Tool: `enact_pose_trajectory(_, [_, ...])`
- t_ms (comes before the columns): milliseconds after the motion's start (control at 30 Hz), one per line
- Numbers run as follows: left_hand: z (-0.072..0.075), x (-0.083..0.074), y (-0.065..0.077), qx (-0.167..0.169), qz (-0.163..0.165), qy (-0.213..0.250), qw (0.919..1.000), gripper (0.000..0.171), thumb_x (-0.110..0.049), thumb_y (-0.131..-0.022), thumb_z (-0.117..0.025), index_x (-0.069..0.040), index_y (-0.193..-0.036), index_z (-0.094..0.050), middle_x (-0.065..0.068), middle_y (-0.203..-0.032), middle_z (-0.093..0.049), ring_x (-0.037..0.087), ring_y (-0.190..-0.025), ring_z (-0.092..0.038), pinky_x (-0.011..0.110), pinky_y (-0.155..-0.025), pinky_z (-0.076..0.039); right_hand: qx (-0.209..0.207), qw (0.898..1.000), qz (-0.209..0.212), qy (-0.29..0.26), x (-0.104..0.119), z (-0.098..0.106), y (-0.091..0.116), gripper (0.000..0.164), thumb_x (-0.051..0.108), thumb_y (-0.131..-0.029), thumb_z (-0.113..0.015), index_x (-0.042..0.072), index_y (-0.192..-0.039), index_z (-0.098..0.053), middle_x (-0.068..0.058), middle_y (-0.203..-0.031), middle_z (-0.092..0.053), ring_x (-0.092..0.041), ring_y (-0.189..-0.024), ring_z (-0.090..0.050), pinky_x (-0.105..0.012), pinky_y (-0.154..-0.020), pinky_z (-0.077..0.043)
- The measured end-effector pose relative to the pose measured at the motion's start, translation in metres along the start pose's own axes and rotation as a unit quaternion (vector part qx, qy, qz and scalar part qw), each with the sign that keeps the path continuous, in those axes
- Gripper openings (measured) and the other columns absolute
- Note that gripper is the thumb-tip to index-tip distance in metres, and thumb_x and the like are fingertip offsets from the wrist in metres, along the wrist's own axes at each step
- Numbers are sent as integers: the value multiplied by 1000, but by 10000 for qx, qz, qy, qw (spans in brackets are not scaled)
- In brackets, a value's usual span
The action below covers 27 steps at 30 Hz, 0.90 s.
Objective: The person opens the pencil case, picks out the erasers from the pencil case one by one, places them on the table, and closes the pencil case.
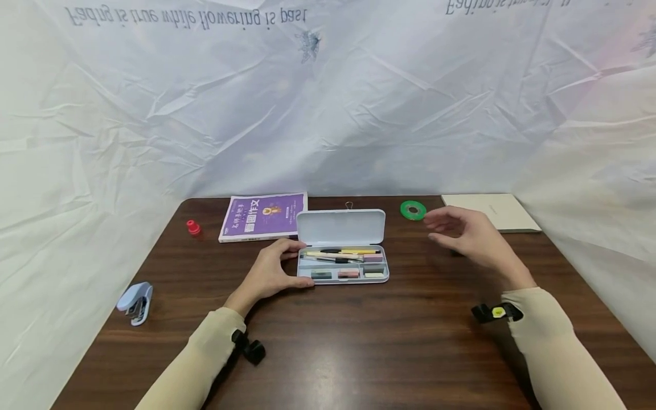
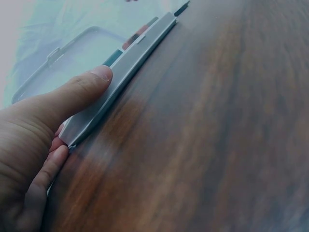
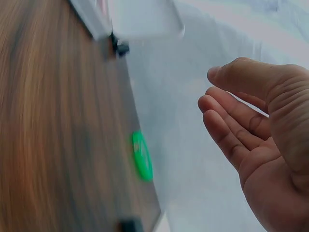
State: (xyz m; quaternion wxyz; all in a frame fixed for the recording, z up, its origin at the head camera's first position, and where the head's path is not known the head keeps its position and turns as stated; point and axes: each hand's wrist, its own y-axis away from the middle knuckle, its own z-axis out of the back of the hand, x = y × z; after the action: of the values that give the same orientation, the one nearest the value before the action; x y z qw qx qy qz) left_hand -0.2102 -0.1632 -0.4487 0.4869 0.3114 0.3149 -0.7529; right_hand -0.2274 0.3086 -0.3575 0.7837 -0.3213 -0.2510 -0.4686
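Observation:
An open white pencil case [image 1: 342,281] lies on the table with its lid [image 1: 340,227] tipped back. Pens and pencils [image 1: 338,256] fill its rear compartment; several small eraser-like blocks [image 1: 348,274] sit along the front. My left hand [image 1: 271,270] grips the case's left end, thumb at the front edge, fingers at the back corner. In the left wrist view the thumb [image 2: 82,92] presses on the case's rim. My right hand [image 1: 468,236] is raised over the right side, fingers loosely bent, holding nothing. Nearest to its fingertips is a green tape roll [image 1: 413,210].
A purple book [image 1: 263,216] lies behind the case to the left, with a red bottle-like item [image 1: 193,227] beside it. A light blue stapler [image 1: 136,302] is at the left edge. A binder clip [image 3: 120,47] sits behind the lid; a cream box [image 1: 492,212] lies back right.

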Motion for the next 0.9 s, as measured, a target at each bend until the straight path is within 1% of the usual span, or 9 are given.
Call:
enact_pose_trajectory(200, [1,0,1,-4,22,22,10000,85,-40,-68,-110,-15,-140,-72,2,-140,-69,22,-129,-72,37,-115,-61,342,9981,428,-267,21,-26,-22,36,1,-98,-85,4,-133,-76,-9,-122,-80,-22,-107,-78,-18,-92,-64])
enact_pose_trajectory(367, [1,2,1,2,8,50,10000,85,-41,-69,-110,-15,-141,-72,1,-140,-69,22,-130,-72,38,-115,-60,766,9954,424,-388,30,-52,-38,34,1,-98,-85,4,-130,-78,-10,-123,-79,-21,-107,-77,-24,-92,-66])
enact_pose_trajectory(433, [0,2,1,17,11,52,10000,85,-41,-69,-110,-15,-141,-72,1,-140,-69,22,-130,-72,38,-115,-60,974,9937,471,-280,32,-61,-42,34,-1,-97,-85,4,-130,-78,-11,-122,-79,-20,-106,-76,-30,-91,-67])
enact_pose_trajectory(600, [-1,1,1,20,-2,44,10000,85,-40,-70,-110,-15,-141,-72,1,-140,-69,22,-130,-72,37,-115,-60,1433,9873,678,57,31,-82,-46,32,-4,-96,-84,6,-127,-79,-8,-114,-80,-18,-102,-75,-39,-88,-69])
enact_pose_trajectory(767, [-2,2,0,36,11,50,10000,85,-41,-69,-110,-16,-141,-72,0,-140,-69,21,-130,-71,36,-116,-60,1718,9814,749,410,30,-93,-47,25,0,-96,-86,10,-119,-83,-3,-112,-79,-14,-98,-74,-39,-87,-69])
enact_pose_trajectory(900, [-1,1,0,26,27,65,10000,85,-41,-69,-110,-17,-140,-72,0,-140,-69,21,-130,-71,37,-116,-60,1887,9762,845,648,30,-99,-48,21,2,-98,-85,13,-115,-85,1,-109,-77,-10,-95,-72,-34,-84,-68])
